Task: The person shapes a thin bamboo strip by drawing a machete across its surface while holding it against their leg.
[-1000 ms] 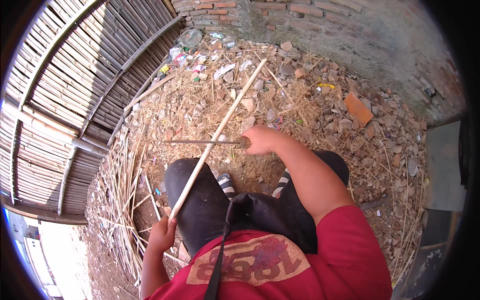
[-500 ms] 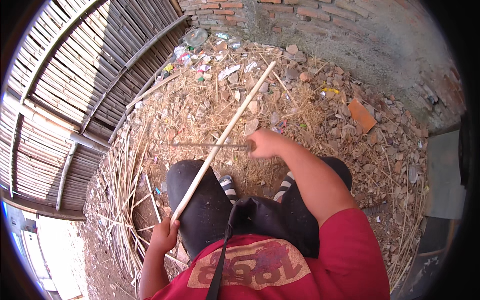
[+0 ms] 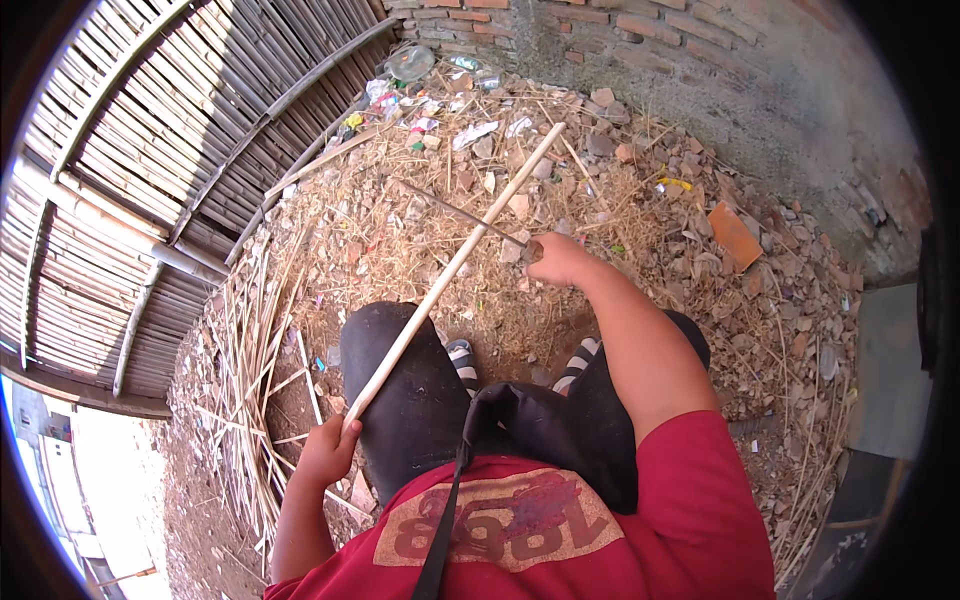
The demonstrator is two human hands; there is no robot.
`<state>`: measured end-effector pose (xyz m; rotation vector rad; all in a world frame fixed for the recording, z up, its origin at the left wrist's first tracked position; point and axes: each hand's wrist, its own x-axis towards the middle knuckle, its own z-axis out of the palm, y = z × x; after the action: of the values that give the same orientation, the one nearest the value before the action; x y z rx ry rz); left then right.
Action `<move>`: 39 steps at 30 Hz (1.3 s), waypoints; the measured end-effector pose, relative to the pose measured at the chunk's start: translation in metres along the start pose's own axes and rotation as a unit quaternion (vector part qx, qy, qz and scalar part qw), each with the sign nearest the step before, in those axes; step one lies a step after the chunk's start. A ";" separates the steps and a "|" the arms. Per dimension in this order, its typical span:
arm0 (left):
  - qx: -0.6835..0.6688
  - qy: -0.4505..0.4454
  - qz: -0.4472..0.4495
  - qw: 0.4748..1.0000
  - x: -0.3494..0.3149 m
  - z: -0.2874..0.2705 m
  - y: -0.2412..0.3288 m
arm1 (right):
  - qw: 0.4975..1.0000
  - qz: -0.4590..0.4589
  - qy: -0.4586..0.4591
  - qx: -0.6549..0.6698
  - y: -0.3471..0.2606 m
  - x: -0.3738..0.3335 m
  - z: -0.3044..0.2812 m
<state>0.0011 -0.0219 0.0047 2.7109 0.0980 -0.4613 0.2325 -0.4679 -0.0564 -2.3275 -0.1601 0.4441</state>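
Gripping the pale stick (image 3: 457, 272) firmly at its near end, as the left hand (image 3: 328, 452) does, prob. matters most; it slants over the left thigh (image 3: 425, 390) toward far right. Right hand (image 3: 558, 260) is closed on the thin blade (image 3: 450, 207), which crosses the stick's far half, contact unclear. Best keep angle low & steady, strokes light, w/ left hand well clear.

Air above the rubble (image 3: 700, 275) is open at right; the slanting pole (image 3: 440, 286) (a blade (image 3: 440, 203) crossing it) bars the middle.
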 end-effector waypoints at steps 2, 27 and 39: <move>-0.009 -0.001 -0.006 1.000 -0.002 -0.004 0.004 | 0.999 -0.019 0.025 -0.020 -0.010 -0.003 0.006; -0.018 0.028 0.022 0.999 -0.011 0.007 -0.004 | 0.985 -0.133 -0.008 -0.114 -0.044 -0.026 0.022; -0.005 0.017 0.023 1.000 -0.005 0.004 -0.005 | 0.980 -0.142 0.024 -0.134 -0.032 -0.022 0.028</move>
<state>-0.0058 -0.0190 0.0009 2.7065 0.0479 -0.4008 0.2025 -0.4327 -0.0464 -2.5232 -0.5517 0.2343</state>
